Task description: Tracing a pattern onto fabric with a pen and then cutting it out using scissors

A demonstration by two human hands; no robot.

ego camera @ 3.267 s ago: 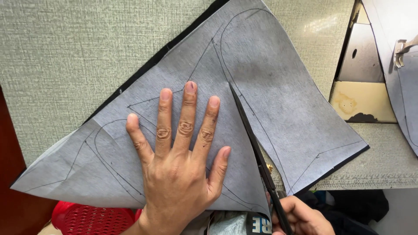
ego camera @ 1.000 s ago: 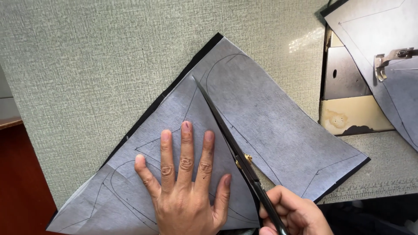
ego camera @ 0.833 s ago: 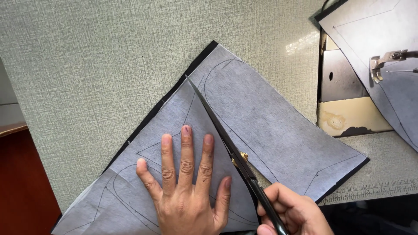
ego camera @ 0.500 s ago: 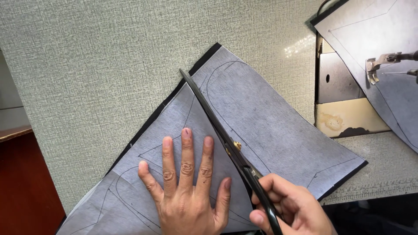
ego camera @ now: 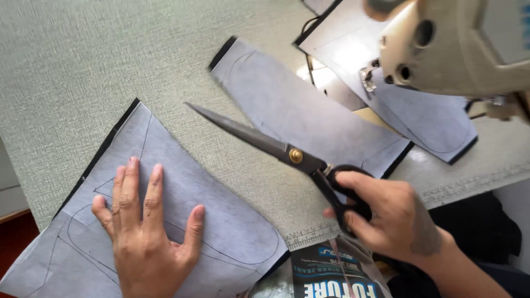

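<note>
left hand lies flat w/ fingers spread on the near fabric piece, pressing it down on the table, not gripping anything. right hand is clenched through the black loops of the scissors, thumb and fingers inside the handles. blades look closed, or nearly, and point up-left over bare table, between the two pieces, touching neither as far as i can see.

the near piece is grey w/ a black underside showing at its edge, and has thin drawn curved lines on it. it sits at the front-left edge of the table, partly past the edge. the far fabric piece lies apart, up-right, near the sewing machine, w/ a third piece under the machine.

fabric looks thin and light but a bit stiff, like backed cloth; i think it slides easily on this surface, so a flat palm is a better hold than pinching. probably best to take it by an edge or corner. scissors look heavy, long, sharp at the tip: hold by the handles only.
</note>
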